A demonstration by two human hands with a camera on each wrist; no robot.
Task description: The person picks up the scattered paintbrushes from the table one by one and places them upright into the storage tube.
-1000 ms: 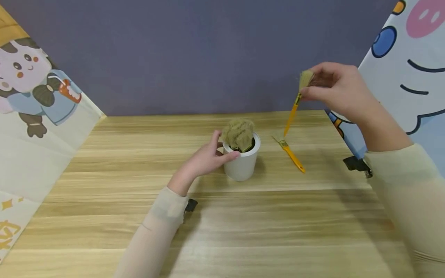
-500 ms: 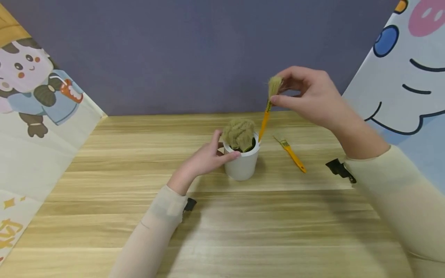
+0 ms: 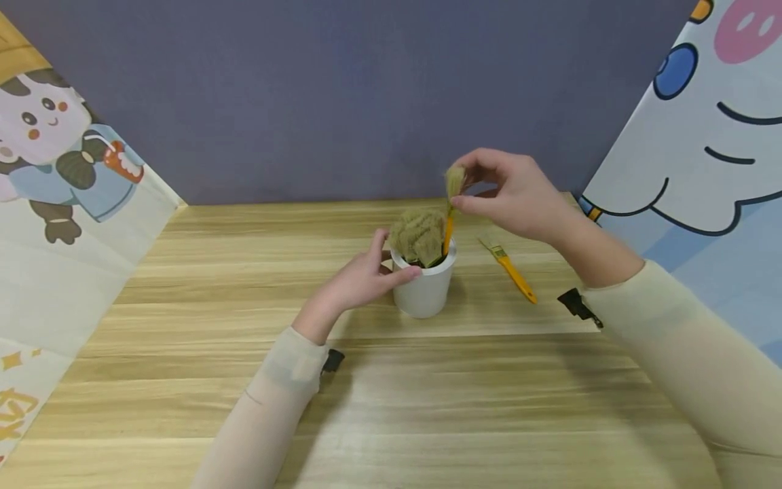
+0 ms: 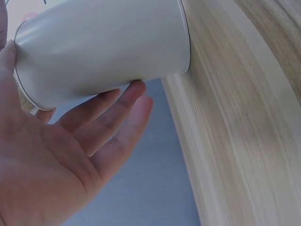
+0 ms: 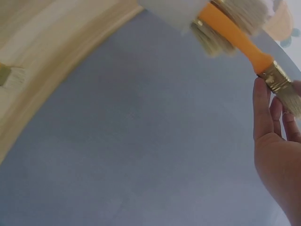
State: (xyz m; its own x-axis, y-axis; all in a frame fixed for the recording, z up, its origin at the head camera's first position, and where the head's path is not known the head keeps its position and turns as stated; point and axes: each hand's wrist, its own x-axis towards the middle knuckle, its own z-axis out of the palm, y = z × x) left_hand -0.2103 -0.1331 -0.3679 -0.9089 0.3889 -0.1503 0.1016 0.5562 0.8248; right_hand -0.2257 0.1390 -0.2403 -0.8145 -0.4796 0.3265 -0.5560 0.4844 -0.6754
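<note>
A white cup (image 3: pixel 423 295) stands upright on the table, packed with several paintbrushes (image 3: pixel 418 234), bristles up. My left hand (image 3: pixel 360 280) holds the cup at its left side, thumb at the front rim; in the left wrist view its fingers touch the cup wall (image 4: pixel 103 47). Between thumb and fingers my right hand (image 3: pixel 510 193) pinches another paintbrush (image 3: pixel 449 227) near its bristles and metal band. That brush points handle down, its lower end inside the cup's right rim. The right wrist view shows its orange handle (image 5: pixel 237 40) beside the bristles of the other brushes.
One more orange-handled paintbrush (image 3: pixel 514 275) lies on the wooden table (image 3: pixel 476 407) to the right of the cup. A dark grey wall (image 3: pixel 366 102) rises behind the table. Panels with cartoon prints (image 3: pixel 690 136) flank both sides.
My right hand has moved left and down, bringing its paintbrush from above the one on the table into the cup's mouth. The left hand and cup have stayed in place.
</note>
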